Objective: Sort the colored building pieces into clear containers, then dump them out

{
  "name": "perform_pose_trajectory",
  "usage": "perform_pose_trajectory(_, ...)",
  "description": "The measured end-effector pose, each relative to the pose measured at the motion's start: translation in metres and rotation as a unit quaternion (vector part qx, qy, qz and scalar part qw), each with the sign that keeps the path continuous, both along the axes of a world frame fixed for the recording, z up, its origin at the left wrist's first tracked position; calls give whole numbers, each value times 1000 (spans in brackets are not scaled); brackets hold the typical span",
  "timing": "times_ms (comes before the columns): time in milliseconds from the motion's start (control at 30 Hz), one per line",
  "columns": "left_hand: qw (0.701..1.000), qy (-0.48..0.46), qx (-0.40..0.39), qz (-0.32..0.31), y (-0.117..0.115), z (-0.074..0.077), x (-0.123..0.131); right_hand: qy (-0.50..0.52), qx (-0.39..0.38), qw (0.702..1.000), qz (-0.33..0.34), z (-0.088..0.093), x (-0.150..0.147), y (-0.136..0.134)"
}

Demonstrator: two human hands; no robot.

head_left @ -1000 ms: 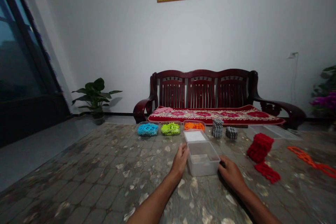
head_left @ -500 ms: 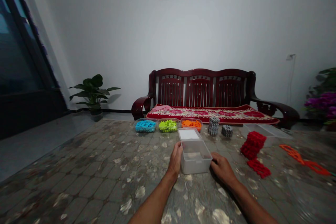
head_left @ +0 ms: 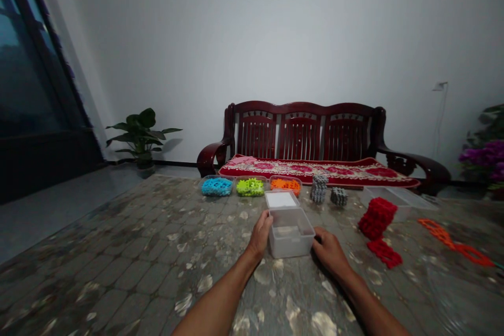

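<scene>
A clear plastic box (head_left: 292, 248) stands on the patterned tablecloth, its hinged lid (head_left: 282, 199) folded back on the far side. Nothing shows inside it except a pale patch on the bottom. My left hand (head_left: 260, 232) grips the box's left wall, thumb near the rim. Against the right wall rests my right hand (head_left: 329, 250), its fingers curled and partly hidden behind the box edge. Beyond the lid sit tubs of blue pieces (head_left: 217, 187), lime-green pieces (head_left: 251, 187) and orange pieces (head_left: 285, 185).
Grey interlocked stacks (head_left: 318, 189) stand right of the tubs. Farther right are a red block assembly (head_left: 377, 218), a flat red piece (head_left: 385, 254), an orange linked strip (head_left: 454, 243) and a larger clear container (head_left: 401, 202). A wooden bench (head_left: 299, 110) stands behind the table.
The camera view has shifted slightly, so the table items sit a little higher and farther left. Both hands remain at the sides of the box.
</scene>
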State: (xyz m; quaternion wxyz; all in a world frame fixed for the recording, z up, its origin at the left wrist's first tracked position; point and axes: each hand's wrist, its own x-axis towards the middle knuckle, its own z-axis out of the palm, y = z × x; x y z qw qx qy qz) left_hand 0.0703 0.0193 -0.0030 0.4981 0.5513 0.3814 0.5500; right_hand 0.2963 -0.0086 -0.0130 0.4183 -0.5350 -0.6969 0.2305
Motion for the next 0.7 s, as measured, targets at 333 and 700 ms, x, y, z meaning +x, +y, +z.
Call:
perform_pose_trajectory(333, 999, 44, 11, -4, 3, 3, -5, -9, -20, 1000, -21, 0, -5, 2)
perform_pose_trajectory(700, 998, 56, 7, 9, 3, 6, -3, -45, -20, 998, -27, -1, -4, -2)
